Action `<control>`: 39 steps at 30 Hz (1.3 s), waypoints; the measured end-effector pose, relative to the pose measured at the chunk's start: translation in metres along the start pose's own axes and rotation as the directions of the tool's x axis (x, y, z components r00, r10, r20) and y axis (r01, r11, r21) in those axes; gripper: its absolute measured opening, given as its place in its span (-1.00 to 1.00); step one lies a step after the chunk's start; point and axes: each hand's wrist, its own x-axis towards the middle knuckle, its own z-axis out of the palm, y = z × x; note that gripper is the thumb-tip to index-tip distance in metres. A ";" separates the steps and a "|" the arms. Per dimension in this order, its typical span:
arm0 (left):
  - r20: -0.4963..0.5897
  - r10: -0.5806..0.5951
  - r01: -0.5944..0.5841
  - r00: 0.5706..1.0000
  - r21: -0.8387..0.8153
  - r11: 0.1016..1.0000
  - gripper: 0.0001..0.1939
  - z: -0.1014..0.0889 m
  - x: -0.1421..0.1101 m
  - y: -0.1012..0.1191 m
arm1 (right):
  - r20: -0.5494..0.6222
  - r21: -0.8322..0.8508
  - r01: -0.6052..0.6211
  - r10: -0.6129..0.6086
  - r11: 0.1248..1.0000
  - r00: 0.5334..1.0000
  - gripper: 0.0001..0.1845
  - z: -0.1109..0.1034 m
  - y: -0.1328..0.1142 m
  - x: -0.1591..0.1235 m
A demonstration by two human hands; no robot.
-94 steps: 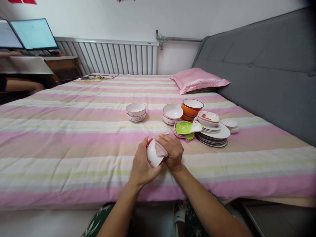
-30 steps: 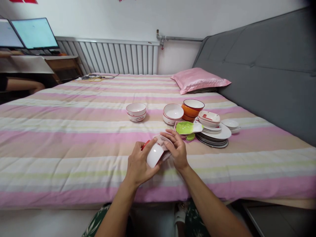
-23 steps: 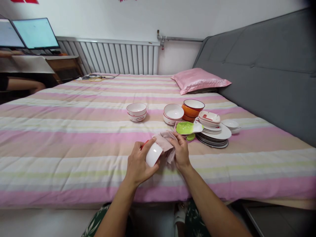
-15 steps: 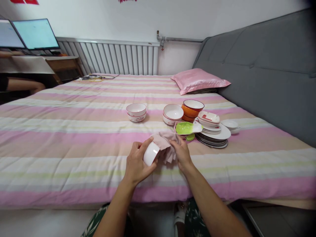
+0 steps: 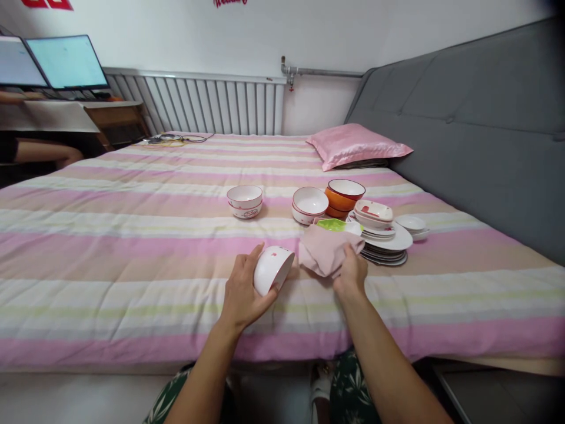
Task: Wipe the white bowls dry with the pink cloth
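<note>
A white bowl (image 5: 270,270) with a red rim is tilted on its side, its opening turned to the right, and my left hand (image 5: 244,290) is closed around it. To its right a pale pink cloth (image 5: 325,248) hangs from my right hand (image 5: 352,272), pinched at one corner and apart from the bowl. The cloth partly covers a green leaf-shaped dish (image 5: 332,224). Beyond the bowl sit two stacked white bowls (image 5: 245,197) and a second such stack (image 5: 309,206).
Orange bowls (image 5: 342,200) stand behind a pile of plates (image 5: 385,252) topped by a small rectangular dish (image 5: 373,210). Small white dishes (image 5: 414,224) lie to their right. Farther back are a pink pillow (image 5: 357,144) and cables (image 5: 174,139). A person's leg (image 5: 46,152) shows at the desk.
My right hand has drawn the cloth off the bowl and moved right with it, over the green dish. My left hand still holds the bowl, now turned to show more of its outside.
</note>
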 end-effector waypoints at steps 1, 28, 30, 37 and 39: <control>-0.003 -0.003 0.003 1.000 -0.001 1.000 -0.20 0.000 0.000 0.000 | -0.026 -0.010 0.034 -0.034 0.999 0.999 -0.75 0.001 -0.002 -0.002; -0.053 0.063 -0.070 0.997 -0.161 0.984 -0.39 0.010 -0.001 -0.001 | 0.849 -0.024 0.891 -0.462 0.454 0.258 -0.51 0.020 -0.022 -0.084; -0.048 0.067 -0.074 0.997 -0.166 0.983 -0.43 0.011 -0.001 0.000 | 0.871 -0.011 0.882 -0.429 0.472 0.241 -0.52 0.019 -0.023 -0.083; 0.048 0.054 -0.042 0.997 -0.221 0.974 -0.38 0.005 0.002 0.003 | 0.871 0.062 0.741 -0.399 0.669 0.288 -0.69 0.014 -0.032 -0.071; 0.066 0.054 -0.035 0.996 -0.263 0.964 -0.33 0.004 0.003 0.002 | 0.873 0.077 0.698 -0.386 0.712 0.297 -0.72 0.013 -0.034 -0.067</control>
